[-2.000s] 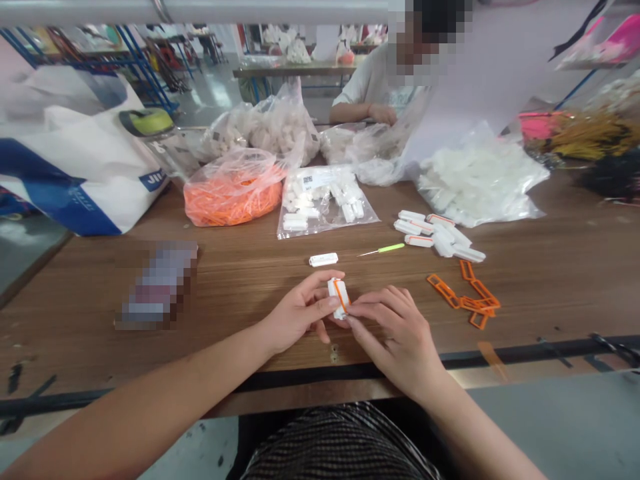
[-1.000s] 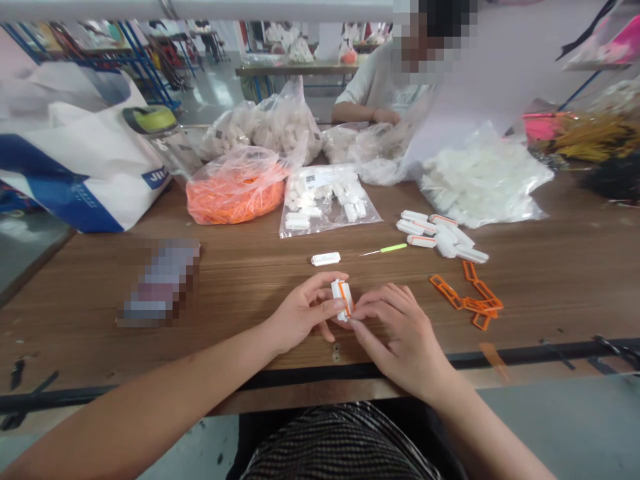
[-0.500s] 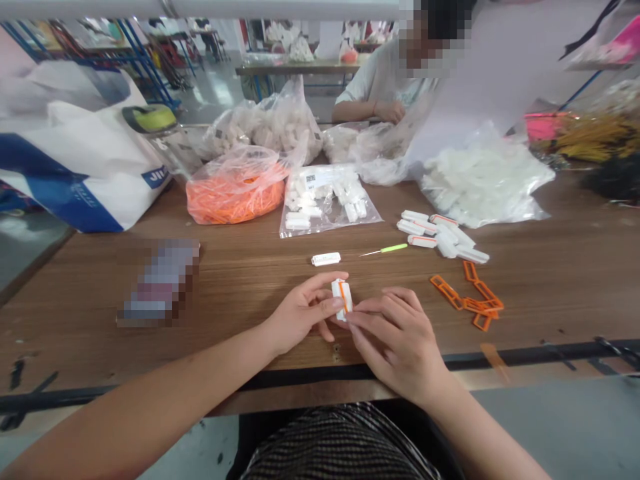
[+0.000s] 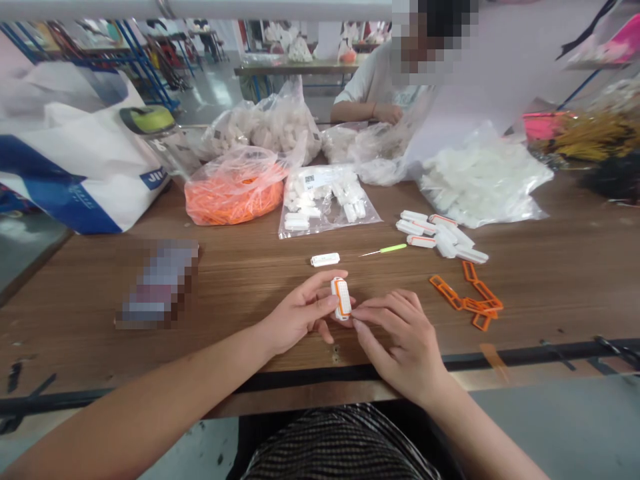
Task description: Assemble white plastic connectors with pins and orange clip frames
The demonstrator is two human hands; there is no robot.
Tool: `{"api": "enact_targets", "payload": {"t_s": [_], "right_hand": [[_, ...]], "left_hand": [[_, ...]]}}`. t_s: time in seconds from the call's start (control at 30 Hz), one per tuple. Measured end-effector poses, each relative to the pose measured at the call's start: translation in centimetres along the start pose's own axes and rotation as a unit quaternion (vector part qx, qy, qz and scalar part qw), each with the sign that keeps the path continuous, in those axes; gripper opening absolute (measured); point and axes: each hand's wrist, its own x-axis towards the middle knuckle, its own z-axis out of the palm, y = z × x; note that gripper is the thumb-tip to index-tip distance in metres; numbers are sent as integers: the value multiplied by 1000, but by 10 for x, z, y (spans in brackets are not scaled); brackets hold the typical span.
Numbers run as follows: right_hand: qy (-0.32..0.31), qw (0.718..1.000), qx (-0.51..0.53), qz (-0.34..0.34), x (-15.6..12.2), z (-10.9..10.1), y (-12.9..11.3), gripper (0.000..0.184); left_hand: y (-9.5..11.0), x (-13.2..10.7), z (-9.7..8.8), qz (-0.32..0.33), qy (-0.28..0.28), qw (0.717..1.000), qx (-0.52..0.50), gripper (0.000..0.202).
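Snugly, curled left-hand fingers [image 4: 320,302] pinch a white plastic block [image 4: 341,298] rimmed in orange, right-hand fingers [image 4: 380,308] spread just beside.

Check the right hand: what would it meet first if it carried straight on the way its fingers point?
The right hand would likely meet the white piece with orange frame first, held by the left hand just ahead of the fingertips; depth is unclear.

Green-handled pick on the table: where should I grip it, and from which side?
Grip the green handle of the pick, coming from above with the right hand: it lies flat on the wooden table, thin metal tip pointing left, and the handle end sits nearest that hand.
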Motion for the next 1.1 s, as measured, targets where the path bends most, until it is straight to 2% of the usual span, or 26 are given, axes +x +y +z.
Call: {"api": "enact_targets", "payload": {"t_s": [0.17,0.3,0.4,0.5,0.57,0.8,1.1], "right_hand": [[15,1000,-14,-12,0,3,-1,12],[-9,1000,8,8,0,2,-3,12],[-35,991,80,100,2,-3,-4,12],[-34,962,154,223,4,-6,-4,15],[-35,949,172,261,4,-4,-2,12],[-34,936,175,304,2,5,2,12],[-23,940,171,296,1,8,1,12]], "left_hand": [[-1,1,-1,1,-3,1000,6,46],[0,0,-2,1,-4,1000,26,50],[1,0,0,5,-10,998,57,52],[1,-1,3,11,-2,996,91,48],[0,-1,5,15,5,993,114,46],[-5,-4,5,20,-2,984,180,55],[-5,-4,4,28,-2,979,202,52]]}}
